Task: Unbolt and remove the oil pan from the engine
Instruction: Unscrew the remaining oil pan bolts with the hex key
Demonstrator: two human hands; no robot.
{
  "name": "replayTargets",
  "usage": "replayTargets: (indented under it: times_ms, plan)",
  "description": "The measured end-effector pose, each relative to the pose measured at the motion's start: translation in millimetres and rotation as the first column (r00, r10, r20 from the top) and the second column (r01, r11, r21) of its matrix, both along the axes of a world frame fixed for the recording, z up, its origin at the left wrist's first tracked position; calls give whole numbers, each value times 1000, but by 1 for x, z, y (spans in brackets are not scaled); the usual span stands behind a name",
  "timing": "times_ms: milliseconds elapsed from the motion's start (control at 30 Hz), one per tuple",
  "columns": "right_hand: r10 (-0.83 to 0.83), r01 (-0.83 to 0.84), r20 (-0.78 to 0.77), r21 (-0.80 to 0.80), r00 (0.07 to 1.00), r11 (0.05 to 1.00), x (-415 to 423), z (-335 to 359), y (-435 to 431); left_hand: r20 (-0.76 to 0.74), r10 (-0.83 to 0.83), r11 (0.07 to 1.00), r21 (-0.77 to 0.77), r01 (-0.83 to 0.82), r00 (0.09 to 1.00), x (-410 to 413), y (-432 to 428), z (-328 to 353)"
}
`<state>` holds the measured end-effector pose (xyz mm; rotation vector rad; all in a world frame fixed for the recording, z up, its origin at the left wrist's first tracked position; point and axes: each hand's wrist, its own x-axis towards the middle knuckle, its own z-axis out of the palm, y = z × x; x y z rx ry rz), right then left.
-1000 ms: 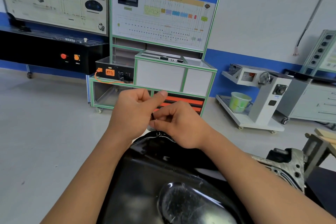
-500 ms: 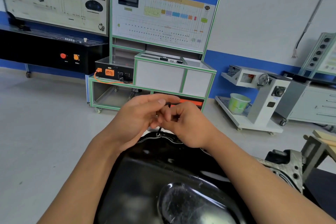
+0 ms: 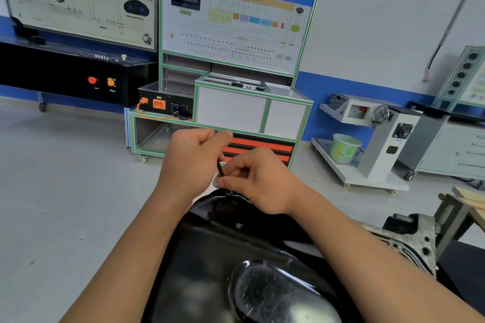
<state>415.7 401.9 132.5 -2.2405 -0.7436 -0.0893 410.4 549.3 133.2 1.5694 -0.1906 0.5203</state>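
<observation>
The oil pan [image 3: 210, 257] fills the lower middle of the frame. It is a glossy black pressed-steel shell with rounded walls and a scuffed, shiny oval bulge near the bottom edge. Its far rim curves up to the middle of the frame, where a small metal bolt head [image 3: 229, 193] sits on the flange just below the hands. To the right of the pan, the rough grey cast metal of the engine block [image 3: 409, 241] shows several round holes.

Both bare forearms reach in from the bottom corners and meet above the pan's far rim. The left hand [image 3: 194, 162] is curled into a loose fist, with the thumb stretched out flat toward the upper right. The right hand [image 3: 259, 181] has its fingers bent under and its thumb pointing left. A thin black rod [image 3: 220, 169], straight and slightly tilted, runs between them. Its upper end goes into the left hand's curled fingers, and the right hand pinches its lower end between thumb and forefinger. What kind of tool it is cannot be told.

In the upper middle stands a training bench [image 3: 305, 60] framed in green-edged aluminium, with a printed white diagram panel and orange-and-black drawers [image 3: 257, 148] low down. At middle right, a pale green plastic bucket [image 3: 345, 148] sits on a white wheeled stand. At upper left is a black console [image 3: 65, 78] with a red and an orange button. The floor is matte grey.
</observation>
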Motion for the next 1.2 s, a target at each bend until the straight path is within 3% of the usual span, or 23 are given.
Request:
replayTargets:
  times_ms: [133,267,500,633,733,800,867,967,1033,1100,1200]
  plan:
    - [-25,26,38,-18,999,1000,-2,0,-1,-127,-178,978,-134,161,976,-4,1,2]
    - [-72,71,50,32,996,997,-1,-2,-7,-85,-496,853,-231,467,864,-9,5,2]
    - [-90,91,73,-10,993,996,1,-4,-12,-80,-622,783,-27,622,779,-9,6,-3]
    - [-22,20,69,34,997,999,-2,-1,-7,-54,-538,843,-38,536,841,-12,3,0]
    - [-33,34,74,-13,997,999,2,-2,1,-22,-236,972,-12,236,972,-9,-1,1]
    - [-10,12,54,-34,998,999,2,-2,4,-31,-49,998,22,50,998,-5,-1,0]
    - [3,-1,48,-40,999,999,-1,-1,4,-75,-12,1000,4,12,997,-3,1,1]
    - [-18,20,59,-26,998,999,-2,0,2,-131,-193,968,-189,166,972,-5,2,3]
    - [-50,50,61,7,997,999,-1,-1,0,-111,-382,891,-308,334,918,-7,4,3]
    - [-61,59,63,40,996,997,0,-2,-3,-68,-537,812,-313,493,841,-7,6,1]
    - [-72,68,64,57,995,996,0,-2,-8,-54,-648,753,-194,628,760,-8,7,-2]
